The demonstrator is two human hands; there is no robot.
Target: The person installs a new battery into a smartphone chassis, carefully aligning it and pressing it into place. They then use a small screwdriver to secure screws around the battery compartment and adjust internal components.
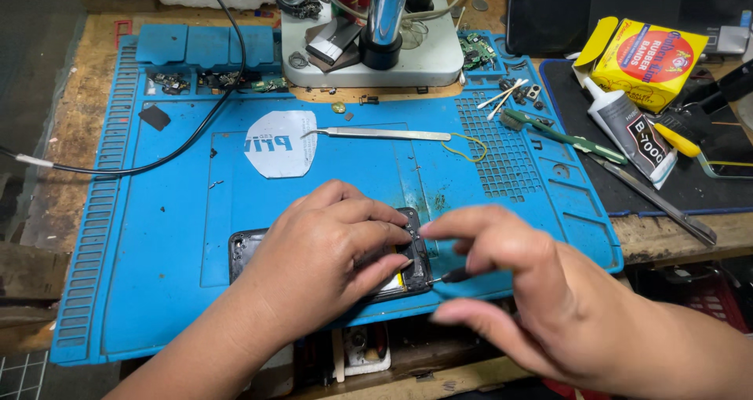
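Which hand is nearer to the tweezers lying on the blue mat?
Left. The left hand rests on the opened phone almost straight below the tweezers; the right hand, pinching a small tool at the phone's edge, sits lower and further right.

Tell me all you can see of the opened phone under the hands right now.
The opened phone lies flat near the front edge of the blue work mat, long side running left to right. It is a dark, slim slab with its back off: dark inner parts and a strip of yellow show at its right end. The left hand rests over its middle, hiding most of it. The right hand pinches at its right end, with a thin dark-tipped tool beside it.
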